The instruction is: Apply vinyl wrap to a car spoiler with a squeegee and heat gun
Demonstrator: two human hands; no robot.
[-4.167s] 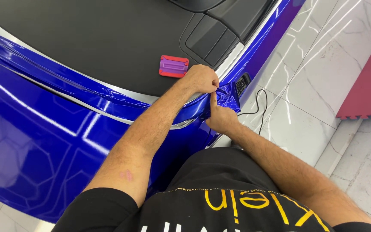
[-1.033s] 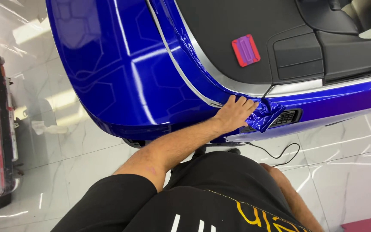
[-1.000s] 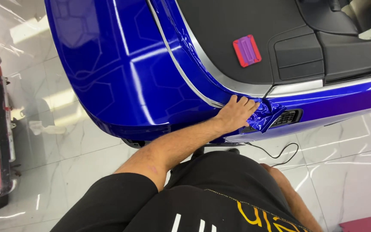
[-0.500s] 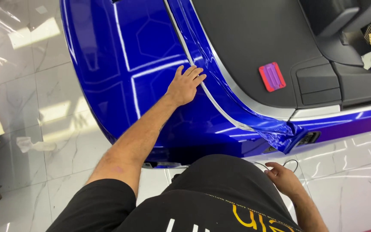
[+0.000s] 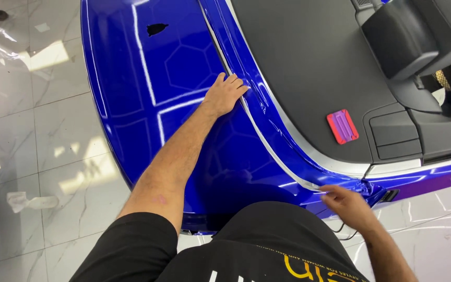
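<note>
1. Head view, arms: the left arm stretches forward, nearly straight. The left hand [image 5: 224, 94] lies palm down, fingers spread flat, on the glossy blue car body panel [image 5: 147, 104]. It grips nothing; its fingertips touch the pale strip [image 5: 259, 133] running along the panel's edge.
2. The right arm is bent close to the body. The right hand [image 5: 346, 204] hovers low near the strip's near end, fingers loosely curled and partly apart. I cannot tell whether it pinches the strip's end.
3. Counts: two hands, one strip, one small red and purple squeegee [image 5: 342, 126], one dark cord [image 5: 343, 232] hanging below the right hand.
4. The strip is long and thin. Its long axis runs diagonally from the upper middle of the picture down toward the lower right, following the seam between the blue panel and the black matte deck [image 5: 304, 62].
5. The squeegee lies on the deck, well apart from both hands.
</note>
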